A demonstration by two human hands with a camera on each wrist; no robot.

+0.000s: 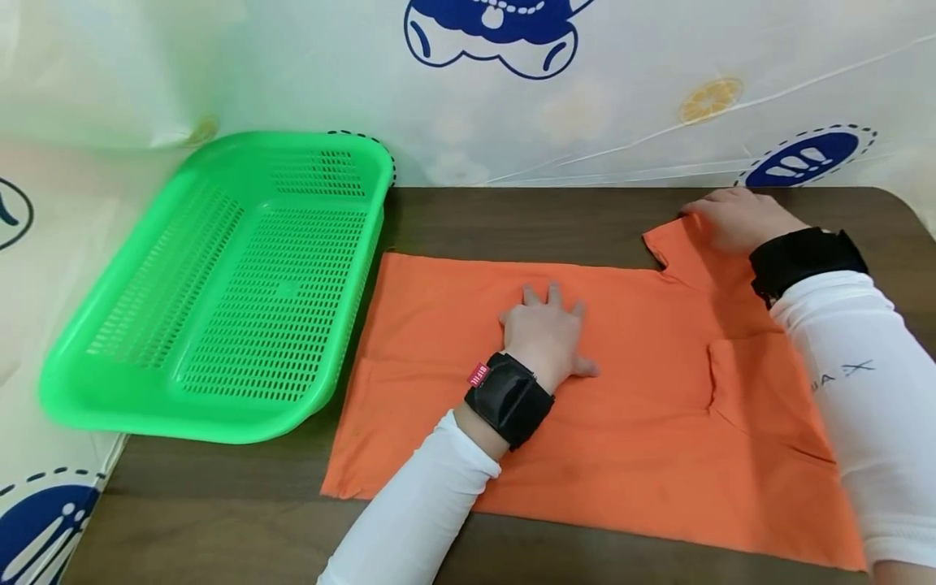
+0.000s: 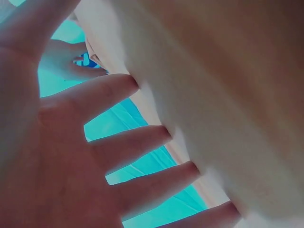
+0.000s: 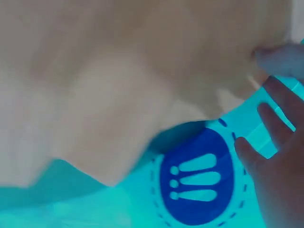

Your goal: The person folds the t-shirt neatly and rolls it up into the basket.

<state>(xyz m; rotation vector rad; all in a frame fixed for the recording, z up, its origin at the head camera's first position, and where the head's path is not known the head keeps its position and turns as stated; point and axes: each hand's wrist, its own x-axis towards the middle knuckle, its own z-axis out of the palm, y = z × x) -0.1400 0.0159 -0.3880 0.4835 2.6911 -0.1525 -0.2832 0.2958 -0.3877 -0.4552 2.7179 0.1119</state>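
Plain orange shirt [image 1: 629,422], green basket [image 1: 234,418], brown table [image 1: 512,219], white sleeves [image 1: 409,520], blue-and-yellow-printed white sheet [image 1: 307,65]

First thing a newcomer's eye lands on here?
Probably the orange short-sleeved shirt lying across the brown tabletop, with the left grip splayed on it and the right grip holding its far-side sleeve. Next, the bright green slotted plastic basket to the shirt's left.

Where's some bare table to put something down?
Front left, the dark brown wooden table is bare between the green plastic basket and the orange cloth shirt. A strip behind the shirt, from basket to right hand, looks free too. Crowded: the middle, where the left hand rests on the shirt.
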